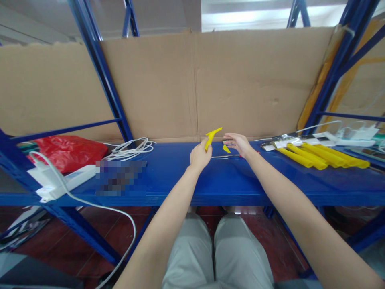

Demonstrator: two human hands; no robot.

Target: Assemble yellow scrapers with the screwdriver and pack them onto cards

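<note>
My left hand is closed around a piece of thin yellow material, its pointed end sticking up past the fingers. To the right, my right hand has its fingers stretched out and apart. A small yellow scrap shows just below those fingertips; whether it touches them or is falling I cannot tell. Under the hands a thin metal tool lies on the blue tabletop. Something red shows beside my right wrist at its end, mostly hidden.
Several yellow tubes lie in a row at the right. A white power strip, a red plastic bag and a coiled white cable are at the left. A cardboard panel stands behind, between blue posts.
</note>
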